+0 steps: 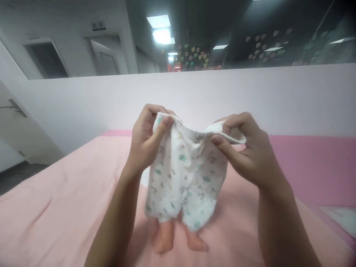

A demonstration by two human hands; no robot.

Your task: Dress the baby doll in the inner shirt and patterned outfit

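Observation:
I hold up a small pair of white baby trousers [183,174] printed with little green and grey figures. My left hand [146,139] pinches the left side of the waistband between thumb and fingers. My right hand [246,148] pinches the right side and stretches the waistband open. Below the trouser legs two small doll feet [178,241] stick out, lying on the pink bedsheet [63,207]. The rest of the doll is hidden behind the trousers.
The pink bed runs up to a white wall [250,96] at the back. A patterned cloth [342,218] lies at the bed's right edge. Floor and a white door show at the far left.

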